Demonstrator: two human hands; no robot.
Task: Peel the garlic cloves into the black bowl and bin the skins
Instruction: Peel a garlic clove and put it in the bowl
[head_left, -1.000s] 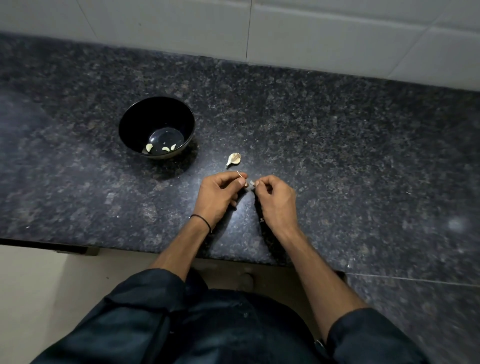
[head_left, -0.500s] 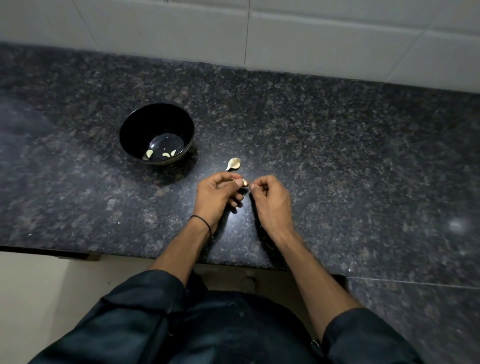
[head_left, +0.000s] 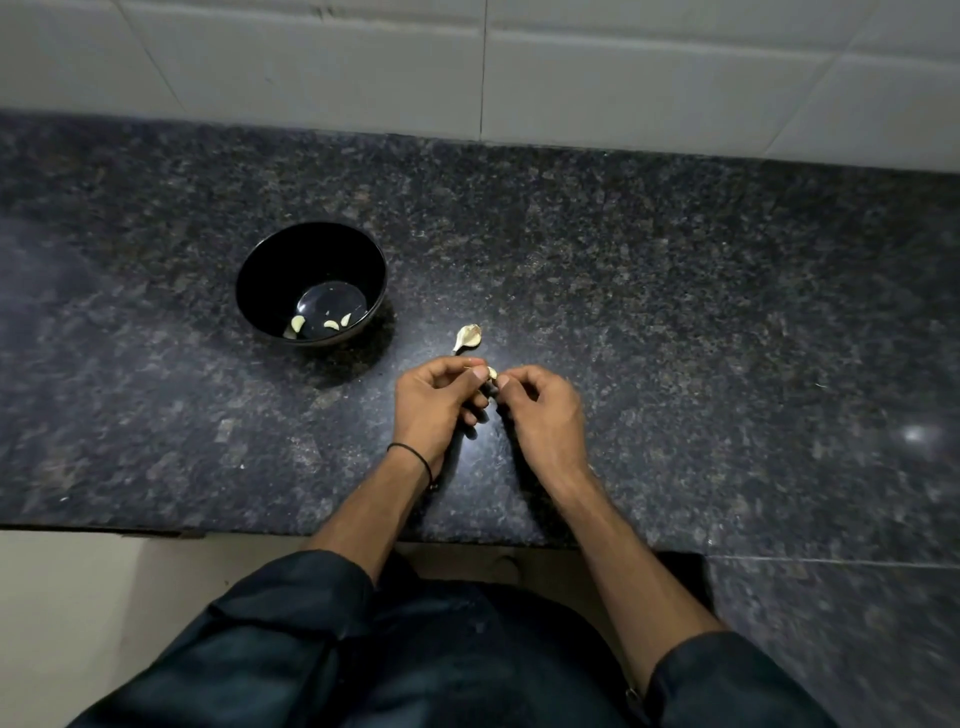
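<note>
A dark speckled granite countertop (head_left: 675, 312) fills most of the view, backed by a wall of pale tiles (head_left: 675, 88). At the bottom edge are the person's dark clothes, with both sleeves (head_left: 291, 597) pushed up the forearms, and a strip of light floor (head_left: 78, 623) shows at lower left.

The black bowl (head_left: 270, 270) stands upright on the counter, left of centre and well apart from the wall. Nearer the counter's front edge, to the right of the bowl, the 2 hands meet just above the stone. The left hand (head_left: 434, 402) has its fingers curled inward, thumb and forefinger pinching a garlic clove (head_left: 491, 372) at the fingertips. The right hand (head_left: 540, 410) is curled too, its thumb and forefinger tips closed on the other side of the same clove, so the clove sits between the 2 hands and outside the bowl. How much skin is left on it is too small to tell. A thin black band (head_left: 413, 457) circles the left wrist.

Just beyond the fingertips a tan, papery piece (head_left: 468, 336) lies on the counter, apart from the hands; whether it is an unpeeled clove or a shed skin I cannot tell. On the bowl's floor lie 3 pale peeled cloves (head_left: 331, 325), grouped toward its near side.
</note>
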